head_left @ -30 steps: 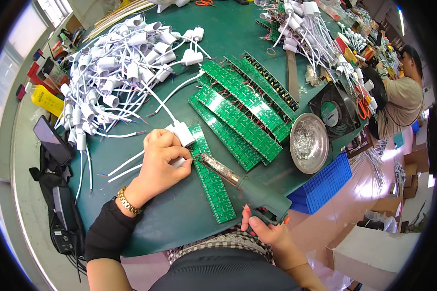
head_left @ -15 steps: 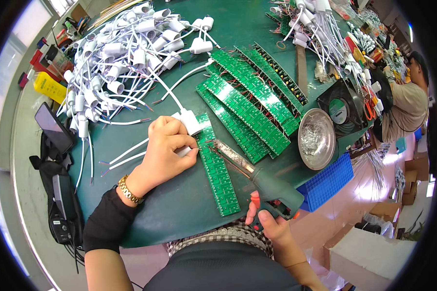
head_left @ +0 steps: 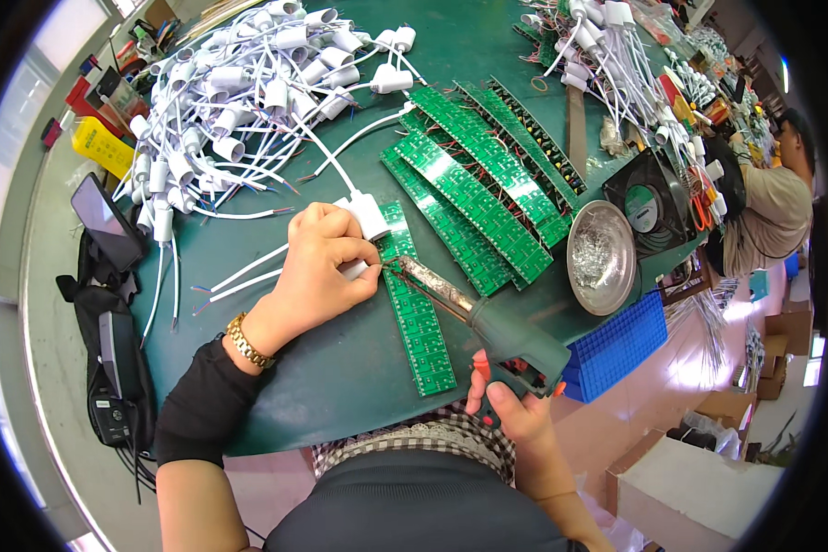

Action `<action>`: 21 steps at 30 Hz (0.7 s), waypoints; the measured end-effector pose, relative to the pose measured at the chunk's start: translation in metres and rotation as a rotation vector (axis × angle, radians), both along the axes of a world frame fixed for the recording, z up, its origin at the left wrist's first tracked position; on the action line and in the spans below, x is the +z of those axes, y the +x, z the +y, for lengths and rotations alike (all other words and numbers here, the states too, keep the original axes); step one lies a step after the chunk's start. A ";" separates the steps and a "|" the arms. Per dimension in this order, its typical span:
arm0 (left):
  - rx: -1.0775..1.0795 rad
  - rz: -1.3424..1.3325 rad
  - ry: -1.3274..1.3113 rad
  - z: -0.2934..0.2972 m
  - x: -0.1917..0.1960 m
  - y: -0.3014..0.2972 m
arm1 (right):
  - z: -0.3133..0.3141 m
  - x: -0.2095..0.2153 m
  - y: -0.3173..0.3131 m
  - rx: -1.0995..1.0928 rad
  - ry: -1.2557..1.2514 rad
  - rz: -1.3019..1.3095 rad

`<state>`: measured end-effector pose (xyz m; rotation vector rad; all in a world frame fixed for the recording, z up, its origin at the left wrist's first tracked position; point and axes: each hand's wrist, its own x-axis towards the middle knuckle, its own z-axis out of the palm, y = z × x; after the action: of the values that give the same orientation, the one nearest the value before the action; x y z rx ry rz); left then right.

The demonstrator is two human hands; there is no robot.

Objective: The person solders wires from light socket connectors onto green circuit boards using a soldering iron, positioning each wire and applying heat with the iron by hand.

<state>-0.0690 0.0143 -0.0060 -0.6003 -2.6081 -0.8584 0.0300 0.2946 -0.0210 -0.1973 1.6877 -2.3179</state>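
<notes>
Left hand [head_left: 317, 267] curled, pinching white wire [head_left: 248, 276] – right hand [head_left: 511, 405] gripping soldering iron [head_left: 474, 317], tip at circuit strip [head_left: 414, 304].

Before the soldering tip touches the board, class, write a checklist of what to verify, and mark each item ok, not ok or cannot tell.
1. Left hand pins the thin white wire at the edge of the narrow green circuit strip: ok.
2. Right hand has a firm grip on the dark green soldering gun: ok.
3. Tip sits on the right solder pad: cannot tell, too small.
4. Left fingertips are well back from the hot barrel: not ok, they are close.
5. Round metal dish stands within reach: ok.
6. The strip lies flat on the green table: ok.
</notes>
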 end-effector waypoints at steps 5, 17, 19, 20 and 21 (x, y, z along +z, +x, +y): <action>0.003 -0.005 0.008 -0.001 0.000 0.000 | -0.001 -0.005 0.005 -0.005 -0.045 0.046; 0.006 -0.009 0.037 0.000 -0.001 0.000 | -0.001 -0.003 0.007 -0.022 0.029 0.039; -0.008 0.020 0.012 0.000 -0.001 0.000 | 0.000 -0.005 0.007 -0.026 0.020 0.035; -0.006 0.022 0.010 0.000 -0.001 0.000 | 0.000 -0.007 0.007 -0.024 0.019 0.037; -0.009 0.025 0.012 0.000 -0.001 0.000 | 0.001 -0.008 0.007 -0.012 -0.019 0.058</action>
<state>-0.0694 0.0143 -0.0073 -0.6156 -2.5778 -0.8637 0.0372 0.2951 -0.0294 -0.2611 1.6985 -2.3593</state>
